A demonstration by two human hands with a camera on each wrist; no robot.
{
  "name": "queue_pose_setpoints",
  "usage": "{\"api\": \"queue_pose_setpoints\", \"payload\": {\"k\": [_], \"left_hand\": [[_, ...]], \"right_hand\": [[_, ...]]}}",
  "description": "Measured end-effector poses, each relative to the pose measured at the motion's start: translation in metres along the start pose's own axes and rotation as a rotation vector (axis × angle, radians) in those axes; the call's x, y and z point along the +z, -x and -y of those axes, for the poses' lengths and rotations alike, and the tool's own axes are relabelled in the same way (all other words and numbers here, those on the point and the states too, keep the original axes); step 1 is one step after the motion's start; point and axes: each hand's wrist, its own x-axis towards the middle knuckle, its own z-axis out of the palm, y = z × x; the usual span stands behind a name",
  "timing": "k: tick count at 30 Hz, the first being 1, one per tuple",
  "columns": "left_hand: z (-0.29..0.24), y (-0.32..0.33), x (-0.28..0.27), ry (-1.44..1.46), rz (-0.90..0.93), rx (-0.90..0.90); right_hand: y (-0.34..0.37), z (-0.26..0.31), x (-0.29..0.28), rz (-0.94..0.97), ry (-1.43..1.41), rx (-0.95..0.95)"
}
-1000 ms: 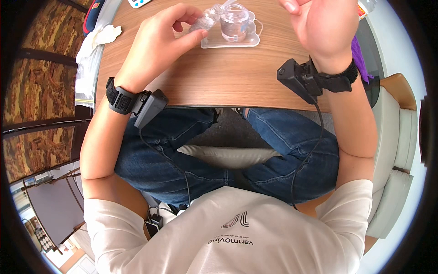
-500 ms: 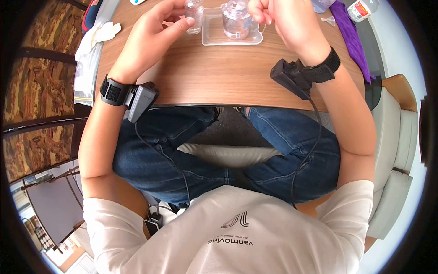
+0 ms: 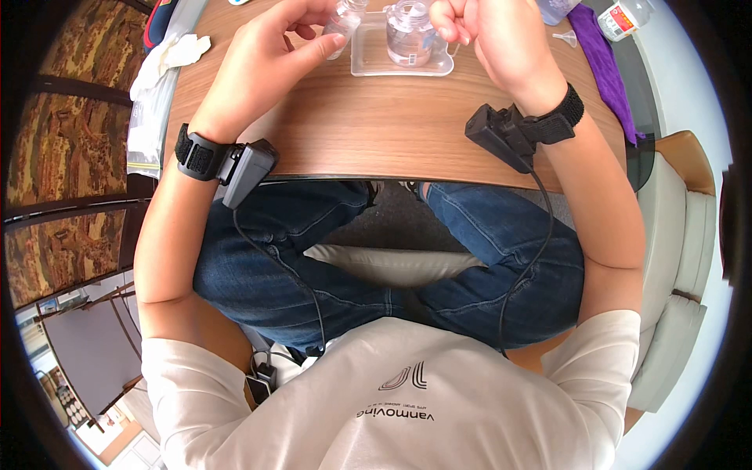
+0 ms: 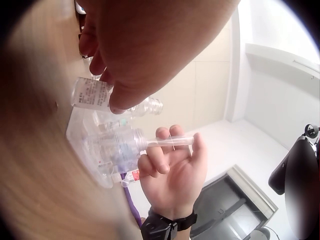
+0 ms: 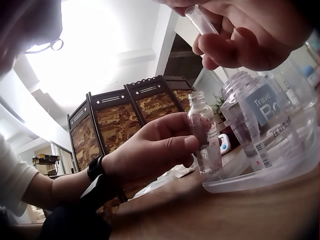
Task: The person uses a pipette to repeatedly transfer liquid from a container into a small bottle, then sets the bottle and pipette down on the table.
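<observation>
My left hand (image 3: 286, 59) grips a small clear bottle (image 5: 212, 155) with printed text and an uncapped neck, slightly tilted in the head view. Beside it, a larger clear travel bottle (image 3: 409, 43) stands open on a shallow transparent tray (image 3: 392, 73), with clear liquid inside. My right hand (image 3: 501, 51) is just to the right of the travel bottle's mouth. In the left wrist view its fingers pinch a clear plastic tube (image 4: 170, 142), thumb at the outer end. The tube's other end is right at the travel bottle's mouth.
At the right lie a purple cloth (image 3: 599, 74) and a small clear funnel (image 3: 565, 37), near a clear bottle with a red and white label (image 3: 624, 17). Crumpled white tissue (image 3: 184, 53) and a plastic zip bag (image 3: 147, 141) lie along the table's left edge.
My right hand has come left and down to the travel bottle from farther right. My left hand has brought the small bottle from strongly tilted to upright, then to a slight tilt.
</observation>
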Motion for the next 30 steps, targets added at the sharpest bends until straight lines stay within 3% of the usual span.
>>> {"api": "queue_pose_setpoints", "payload": {"k": [8, 10, 11, 12, 14, 17, 21, 23, 30], "left_hand": [[-0.015, 0.002, 0.003, -0.091, -0.021, 0.031], [-0.018, 0.001, 0.002, -0.108, -0.029, 0.041], [-0.02, 0.001, 0.003, -0.128, -0.034, 0.054], [-0.02, 0.001, 0.004, -0.125, -0.037, 0.05], [-0.018, 0.0, 0.005, -0.149, -0.047, 0.084], [-0.02, 0.001, 0.005, -0.133, -0.032, 0.061], [-0.022, 0.0, 0.005, -0.147, -0.041, 0.067], [-0.022, 0.0, 0.005, -0.142, -0.037, 0.066], [-0.02, 0.0, 0.005, -0.137, -0.038, 0.075]], "right_hand": [[0.004, 0.01, -0.006, -0.066, 0.054, -0.073], [0.004, 0.023, -0.013, -0.014, -0.172, -0.176], [0.005, 0.031, -0.015, -0.005, -0.181, -0.227], [0.007, 0.045, -0.009, -0.128, -0.142, -0.223], [0.013, 0.05, -0.012, -0.073, -0.129, -0.425], [0.013, 0.051, -0.008, -0.057, -0.129, -0.51], [0.015, 0.05, 0.006, -0.191, -0.156, -0.418], [0.012, 0.049, -0.003, -0.071, -0.207, -0.351], [0.011, 0.046, -0.004, -0.024, -0.208, -0.386]]}}
